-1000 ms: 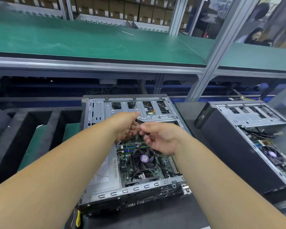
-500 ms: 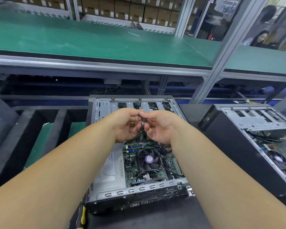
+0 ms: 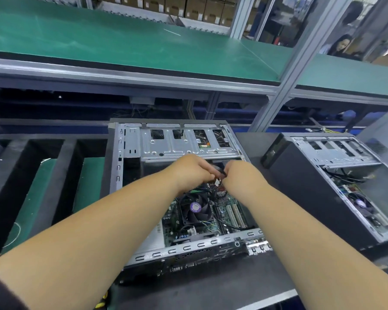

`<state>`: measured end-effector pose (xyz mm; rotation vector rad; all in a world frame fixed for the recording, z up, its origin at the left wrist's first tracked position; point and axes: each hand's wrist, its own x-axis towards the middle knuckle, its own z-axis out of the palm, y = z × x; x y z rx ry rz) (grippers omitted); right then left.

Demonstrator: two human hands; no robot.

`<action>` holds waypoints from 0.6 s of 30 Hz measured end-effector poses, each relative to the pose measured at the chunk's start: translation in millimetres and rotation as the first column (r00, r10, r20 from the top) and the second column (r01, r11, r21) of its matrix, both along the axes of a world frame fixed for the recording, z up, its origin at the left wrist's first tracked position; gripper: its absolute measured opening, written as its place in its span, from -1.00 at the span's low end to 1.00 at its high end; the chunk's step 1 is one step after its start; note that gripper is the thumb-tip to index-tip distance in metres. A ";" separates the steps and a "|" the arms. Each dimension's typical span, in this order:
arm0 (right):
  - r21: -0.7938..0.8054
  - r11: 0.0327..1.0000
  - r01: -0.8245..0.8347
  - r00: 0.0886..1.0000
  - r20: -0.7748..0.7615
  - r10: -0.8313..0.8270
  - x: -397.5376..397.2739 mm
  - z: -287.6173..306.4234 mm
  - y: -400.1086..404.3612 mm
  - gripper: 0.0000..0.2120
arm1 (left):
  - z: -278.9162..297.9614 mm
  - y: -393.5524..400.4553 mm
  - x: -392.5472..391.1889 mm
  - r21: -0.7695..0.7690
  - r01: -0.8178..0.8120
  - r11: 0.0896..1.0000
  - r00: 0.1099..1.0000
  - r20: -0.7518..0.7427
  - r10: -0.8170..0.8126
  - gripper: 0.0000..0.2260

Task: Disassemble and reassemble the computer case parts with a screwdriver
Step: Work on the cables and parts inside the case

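An open computer case (image 3: 130,144) lies on its side in front of me, its motherboard and black CPU fan (image 3: 194,209) exposed. A silver drive cage (image 3: 184,144) spans its far end. My left hand (image 3: 192,171) and my right hand (image 3: 240,175) meet over the case just below the drive cage. Both pinch a small black cable connector (image 3: 221,172) between their fingertips, with thin wires hanging beneath it. A yellow-and-black screwdriver handle (image 3: 102,299) peeks out at the bottom edge under my left forearm.
A second open case (image 3: 336,157) lies to the right on the dark bench. Black foam dividers (image 3: 54,166) over green mat stand to the left. A green shelf (image 3: 121,41) on an aluminium frame runs overhead, and a person sits at the far right.
Both hands have moved down and closer to the motherboard with the connector between them. The case now shows more of its drive cage above my hands.
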<state>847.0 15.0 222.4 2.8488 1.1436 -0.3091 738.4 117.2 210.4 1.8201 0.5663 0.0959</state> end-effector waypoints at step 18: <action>-0.109 0.656 0.747 -0.087 -0.994 -0.066 17.0 -23.2 -11.2 -0.79 | -10.8 25.8 5.2 0.293 0.080 0.953 0.994 -0.097 -0.054 -0.87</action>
